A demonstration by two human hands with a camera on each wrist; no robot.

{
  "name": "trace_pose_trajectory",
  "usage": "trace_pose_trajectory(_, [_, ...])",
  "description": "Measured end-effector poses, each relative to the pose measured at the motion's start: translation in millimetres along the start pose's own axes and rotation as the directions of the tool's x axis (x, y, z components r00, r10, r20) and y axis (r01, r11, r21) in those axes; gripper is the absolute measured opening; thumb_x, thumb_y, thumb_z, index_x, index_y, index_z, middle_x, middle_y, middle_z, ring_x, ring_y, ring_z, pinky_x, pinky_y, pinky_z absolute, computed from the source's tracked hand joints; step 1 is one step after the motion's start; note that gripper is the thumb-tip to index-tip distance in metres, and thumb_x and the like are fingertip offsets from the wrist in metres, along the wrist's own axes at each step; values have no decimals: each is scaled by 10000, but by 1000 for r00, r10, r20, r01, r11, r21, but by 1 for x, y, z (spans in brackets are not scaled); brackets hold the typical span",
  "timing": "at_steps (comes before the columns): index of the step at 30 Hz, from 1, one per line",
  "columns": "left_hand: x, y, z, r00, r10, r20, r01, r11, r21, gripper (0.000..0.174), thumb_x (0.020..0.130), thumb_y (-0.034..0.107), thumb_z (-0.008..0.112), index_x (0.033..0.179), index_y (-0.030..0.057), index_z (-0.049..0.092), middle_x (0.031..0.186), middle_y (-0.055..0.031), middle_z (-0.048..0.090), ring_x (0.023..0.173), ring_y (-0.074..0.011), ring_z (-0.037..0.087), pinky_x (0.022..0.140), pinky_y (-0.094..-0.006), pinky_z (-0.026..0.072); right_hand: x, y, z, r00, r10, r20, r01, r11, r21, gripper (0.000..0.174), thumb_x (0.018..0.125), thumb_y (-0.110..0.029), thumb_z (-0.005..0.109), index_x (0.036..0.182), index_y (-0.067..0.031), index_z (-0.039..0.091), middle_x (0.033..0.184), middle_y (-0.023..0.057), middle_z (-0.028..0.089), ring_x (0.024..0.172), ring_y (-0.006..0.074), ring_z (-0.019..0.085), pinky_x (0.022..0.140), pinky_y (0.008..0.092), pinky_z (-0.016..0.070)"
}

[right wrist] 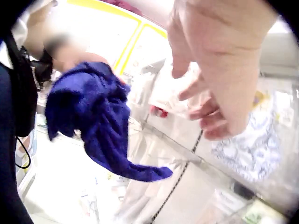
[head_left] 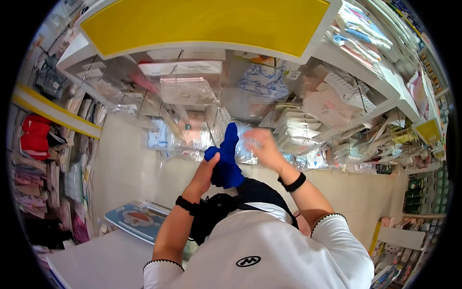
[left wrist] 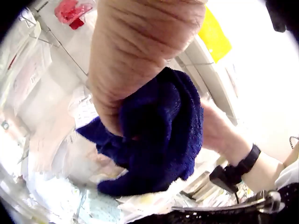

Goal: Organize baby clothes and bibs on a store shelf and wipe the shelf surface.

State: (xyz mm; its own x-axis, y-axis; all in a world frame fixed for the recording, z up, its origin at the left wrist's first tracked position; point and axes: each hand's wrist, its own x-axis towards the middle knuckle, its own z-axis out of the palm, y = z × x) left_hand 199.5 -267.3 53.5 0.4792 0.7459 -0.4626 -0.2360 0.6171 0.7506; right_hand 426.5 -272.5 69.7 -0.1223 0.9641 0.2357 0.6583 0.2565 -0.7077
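Note:
My left hand (head_left: 206, 172) grips a bunched, deep blue fuzzy cloth (head_left: 227, 164) in front of my body. In the left wrist view, folds of the cloth (left wrist: 159, 140) bulge out past the thumb side of that hand, and one narrow end sticks out. A twisted tail of the cloth (right wrist: 110, 144) hangs loose in the right wrist view. My right hand (head_left: 263, 148) is raised to the right of the cloth, apart from it and slightly blurred. Its fingers (right wrist: 196, 88) are spread and loosely bent, with nothing between them.
Ahead stands a white display rack with a yellow panel (head_left: 207, 24), hung with several clear-packed goods (head_left: 190, 91). Folded textiles (head_left: 358, 33) lie on its top right. At lower left, a blue case with a cartoon picture (head_left: 137, 219) rests by a white tabletop (head_left: 103, 260). Stocked shelves line both sides.

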Motion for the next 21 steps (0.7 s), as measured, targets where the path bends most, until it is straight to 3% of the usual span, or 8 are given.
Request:
trace_pose_trajectory(3, [-20, 8, -12, 995, -64, -73, 63, 998, -12, 369, 869, 345, 545, 1104, 60, 538, 984, -33, 597, 882, -125, 564, 796, -260, 446, 16, 84, 0, 885, 272, -379, -341, 931, -128, 399, 767, -221, 611, 1125, -60, 539, 1128, 190, 523, 1017, 358, 497, 898, 391, 387])
trace_pose_trajectory(5, [-28, 6, -16, 989, -50, -139, 53, 998, 17, 395, 864, 353, 554, 1117, 51, 533, 985, -35, 598, 878, -123, 565, 786, -258, 451, 26, 135, 18, 757, 532, -378, -604, 792, -94, 480, 784, -238, 598, 1189, -17, 464, 1130, 255, 495, 1042, 384, 471, 917, 413, 368])
trace_pose_trajectory(6, [-34, 3, -18, 982, -49, -180, 54, 998, 26, 407, 862, 357, 559, 1123, 46, 530, 985, -36, 598, 877, -122, 565, 781, -258, 454, 26, 186, 38, 788, 496, -365, -587, 784, -202, 596, 804, -285, 590, 1258, 14, 348, 1045, 252, 542, 914, 356, 560, 769, 423, 466])
trace_pose_trajectory(8, [-50, 8, -16, 976, -36, -213, 52, 996, 69, 453, 849, 367, 579, 1137, 23, 518, 995, -40, 593, 882, -119, 557, 771, -246, 454, 38, 145, 27, 533, 845, -52, -804, 525, 281, 632, 827, -288, 567, 1302, -1, 266, 923, 197, 591, 685, 275, 614, 535, 386, 505])
trace_pose_trajectory(10, [-63, 6, -21, 960, -82, -269, 111, 989, 94, 470, 846, 368, 584, 1146, 14, 511, 1000, -40, 590, 881, -119, 556, 772, -240, 452, 38, 169, 42, 549, 836, -23, -755, 507, 415, 615, 858, -249, 525, 1324, -13, 201, 828, 148, 601, 512, 198, 580, 377, 327, 442])
trace_pose_trajectory(14, [-77, 2, -30, 928, -84, -362, 112, 992, 58, 476, 843, 354, 592, 1159, 12, 495, 1000, -42, 588, 871, -122, 560, 763, -243, 458, 31, 218, 73, 727, 577, -373, -585, 804, 106, 255, 907, -171, 413, 1081, -15, 517, 893, 177, 607, 791, 288, 594, 686, 368, 459])
trace_pose_trajectory(17, [-75, -5, -41, 910, -103, -402, 108, 994, -12, 461, 843, 336, 595, 1167, 25, 488, 990, -43, 589, 872, -127, 567, 762, -251, 463, 37, 207, 82, 680, 539, -497, -549, 824, 143, 215, 901, -158, 425, 980, -6, 554, 771, 132, 590, 707, 241, 555, 659, 342, 421])
trace_pose_trajectory(21, [-69, 2, -39, 920, -49, -390, 45, 999, -18, 418, 857, 301, 580, 1175, 45, 488, 976, -41, 590, 879, -135, 572, 771, -259, 465, 28, 237, 84, 736, 571, -363, -521, 821, 234, 204, 915, -165, 423, 959, -12, 551, 764, 108, 577, 641, 200, 513, 621, 311, 416])
